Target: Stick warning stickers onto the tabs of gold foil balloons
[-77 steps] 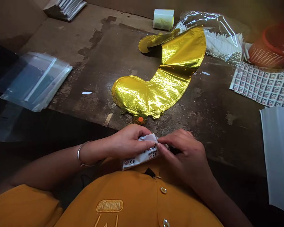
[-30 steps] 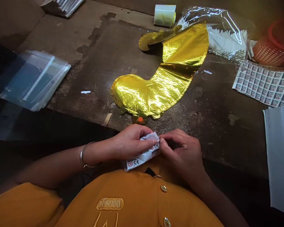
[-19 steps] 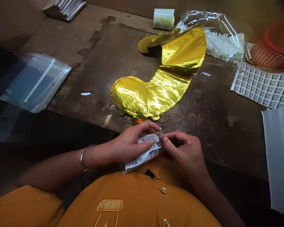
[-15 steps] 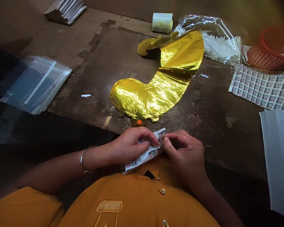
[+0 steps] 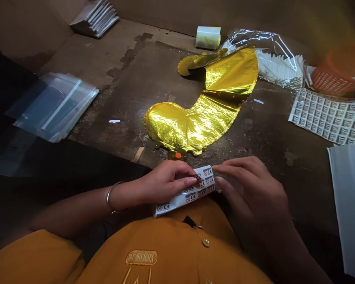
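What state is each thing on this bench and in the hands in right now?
Sticker strip: partly used, held flat at the bench edge.
Left hand: pinching the strip.
Right hand: fingers loose, tips at the strip's end.
Gold balloon: deflated, flat, far end folded over.
Clear bags: stacked flat.
Straw bag: open.
Sticker sheet: flat, full.
Basket: upright.

Shiny gold foil balloon (image 5: 201,114), white label strip (image 5: 189,191) (red-and-black marks), orange basket (image 5: 334,75).

Looks like a small packing workshop: worn wooden bench (image 5: 130,79), stacks of clear plastic bags (image 5: 55,106), label sheets (image 5: 328,116), foil balloon (image 5: 201,110) laid out flat.
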### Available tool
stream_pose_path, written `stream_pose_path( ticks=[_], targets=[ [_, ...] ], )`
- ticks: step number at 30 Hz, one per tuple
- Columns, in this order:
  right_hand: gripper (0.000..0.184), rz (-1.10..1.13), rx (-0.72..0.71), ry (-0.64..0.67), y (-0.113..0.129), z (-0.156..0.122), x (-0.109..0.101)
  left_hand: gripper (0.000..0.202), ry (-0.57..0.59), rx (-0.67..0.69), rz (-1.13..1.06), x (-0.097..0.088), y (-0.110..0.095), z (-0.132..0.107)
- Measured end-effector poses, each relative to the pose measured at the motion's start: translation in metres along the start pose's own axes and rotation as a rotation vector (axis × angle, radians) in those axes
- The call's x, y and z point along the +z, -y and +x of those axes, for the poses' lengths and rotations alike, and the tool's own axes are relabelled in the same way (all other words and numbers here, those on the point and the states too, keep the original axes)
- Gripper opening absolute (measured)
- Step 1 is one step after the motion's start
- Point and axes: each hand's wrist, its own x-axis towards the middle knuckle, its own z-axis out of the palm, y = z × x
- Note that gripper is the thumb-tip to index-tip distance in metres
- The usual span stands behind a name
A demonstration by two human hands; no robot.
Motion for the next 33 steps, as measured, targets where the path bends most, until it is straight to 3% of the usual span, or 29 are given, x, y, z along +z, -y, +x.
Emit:
stream_pose_path(
  ticks=[5, 10, 17, 23, 28, 33],
  targets=[
    [0.013, 0.118, 0.028, 0.377, -0.009, 0.028, -0.001, 0.017, 0.015, 0.216, 0.190, -0.002, -0.002, -0.001],
    [0.010, 0.113, 0.057, 0.526, -0.007, 0.043, -0.001, 0.018, 0.049, 0.248, 0.249, -0.008, -0.003, -0.002],
    [0.017, 0.039, -0.031, 0.514, 0.004, 0.047, 0.005, 0.020, 0.041, 0.247, 0.264, -0.015, 0.007, -0.006],
    [0.008, -0.144, -0.056, 0.223, 0.001, 0.050, 0.001, 0.016, 0.016, 0.223, 0.239, -0.020, 0.006, -0.006],
    [0.010, -0.032, -0.121, 0.433, 0.004, 0.053, 0.002, 0.018, 0.041, 0.223, 0.226, -0.018, 0.006, -0.004],
    [0.011, -0.048, -0.077, 0.559, 0.006, 0.058, 0.009, 0.017, 0.032, 0.246, 0.260, -0.018, 0.006, -0.004]
  ],
)
